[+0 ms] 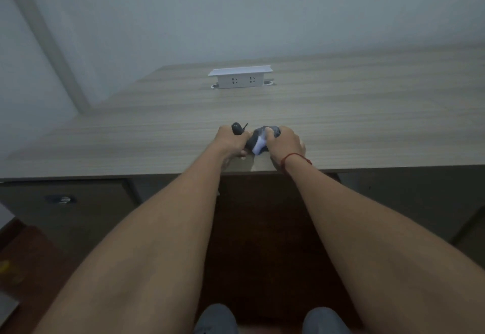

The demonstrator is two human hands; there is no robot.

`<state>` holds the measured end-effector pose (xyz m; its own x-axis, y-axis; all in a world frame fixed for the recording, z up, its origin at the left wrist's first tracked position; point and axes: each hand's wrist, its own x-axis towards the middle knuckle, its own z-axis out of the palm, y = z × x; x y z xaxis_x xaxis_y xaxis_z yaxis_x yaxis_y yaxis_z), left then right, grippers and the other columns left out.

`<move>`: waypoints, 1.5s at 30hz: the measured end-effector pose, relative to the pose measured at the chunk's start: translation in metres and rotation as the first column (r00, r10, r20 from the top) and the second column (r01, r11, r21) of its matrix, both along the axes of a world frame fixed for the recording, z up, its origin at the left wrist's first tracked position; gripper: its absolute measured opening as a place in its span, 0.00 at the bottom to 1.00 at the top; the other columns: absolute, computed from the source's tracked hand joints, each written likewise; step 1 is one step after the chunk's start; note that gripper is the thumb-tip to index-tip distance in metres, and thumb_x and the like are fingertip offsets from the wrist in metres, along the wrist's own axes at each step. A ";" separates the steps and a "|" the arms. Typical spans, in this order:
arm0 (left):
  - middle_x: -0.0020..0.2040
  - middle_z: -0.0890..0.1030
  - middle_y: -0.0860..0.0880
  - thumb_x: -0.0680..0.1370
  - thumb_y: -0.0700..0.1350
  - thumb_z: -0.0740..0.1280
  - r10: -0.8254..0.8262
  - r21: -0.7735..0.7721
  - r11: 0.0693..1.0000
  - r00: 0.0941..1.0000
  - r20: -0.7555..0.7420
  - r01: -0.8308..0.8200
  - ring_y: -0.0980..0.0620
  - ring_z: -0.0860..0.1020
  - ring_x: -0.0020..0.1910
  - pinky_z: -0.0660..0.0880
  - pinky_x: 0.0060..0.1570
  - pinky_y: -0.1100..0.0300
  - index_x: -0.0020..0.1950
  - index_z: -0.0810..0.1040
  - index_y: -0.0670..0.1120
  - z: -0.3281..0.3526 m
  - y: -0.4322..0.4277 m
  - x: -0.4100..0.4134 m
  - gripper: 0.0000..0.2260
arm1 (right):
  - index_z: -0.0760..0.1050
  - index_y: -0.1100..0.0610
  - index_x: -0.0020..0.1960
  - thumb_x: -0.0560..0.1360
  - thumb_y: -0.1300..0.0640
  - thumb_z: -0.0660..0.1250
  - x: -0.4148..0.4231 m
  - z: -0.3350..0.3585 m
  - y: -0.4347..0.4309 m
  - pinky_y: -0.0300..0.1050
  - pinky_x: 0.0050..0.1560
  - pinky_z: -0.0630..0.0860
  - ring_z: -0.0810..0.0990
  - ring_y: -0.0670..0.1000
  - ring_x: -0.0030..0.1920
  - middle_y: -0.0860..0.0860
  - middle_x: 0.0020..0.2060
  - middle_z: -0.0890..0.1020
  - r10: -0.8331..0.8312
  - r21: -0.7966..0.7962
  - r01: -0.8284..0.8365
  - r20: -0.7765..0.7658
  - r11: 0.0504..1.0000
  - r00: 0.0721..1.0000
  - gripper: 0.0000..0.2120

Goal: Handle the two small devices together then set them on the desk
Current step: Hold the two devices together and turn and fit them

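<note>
Both forearms reach out; left hand (232, 142) grips the black device (237, 129), right hand (284, 143) the grey one (258, 140), near the bench (367, 123) edge, where either could slip off.

Tabletop (341, 113) pale wood grain, grey-beige streaks. Socket box (240, 79) white. Left device (237, 129) black. Right device (258, 144) dark grey with a white patch. Wrist cord (295, 157) red. Wall (236, 5) pale grey. Shoes (215, 319) grey.

An office is suggested: a wood-grain counter (341, 113) is set against a plain pale wall (236, 5), a white pop-up socket box (240, 77) is built into it, and dark cabinet fronts (65, 202) are seen below.
</note>
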<state>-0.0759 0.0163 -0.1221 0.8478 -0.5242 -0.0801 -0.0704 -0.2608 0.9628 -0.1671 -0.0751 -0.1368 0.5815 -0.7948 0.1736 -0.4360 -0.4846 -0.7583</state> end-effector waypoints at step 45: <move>0.53 0.79 0.39 0.79 0.53 0.63 0.050 0.039 0.996 0.894 0.446 -0.075 0.41 0.80 0.52 0.79 0.54 0.45 0.56 0.74 0.39 0.028 -0.003 0.002 0.17 | 0.69 0.48 0.65 0.65 0.39 0.72 0.008 -0.015 -0.022 0.53 0.65 0.68 0.76 0.54 0.59 0.49 0.58 0.79 0.200 -0.073 -0.208 -0.104 0.975 0.974 0.32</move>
<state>-0.0736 0.0131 -0.0941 0.8323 -0.4748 0.2861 -0.4692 -0.3287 0.8196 -0.1595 -0.0970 -0.1514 0.7468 -0.6429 0.1700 -0.3898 -0.6303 -0.6713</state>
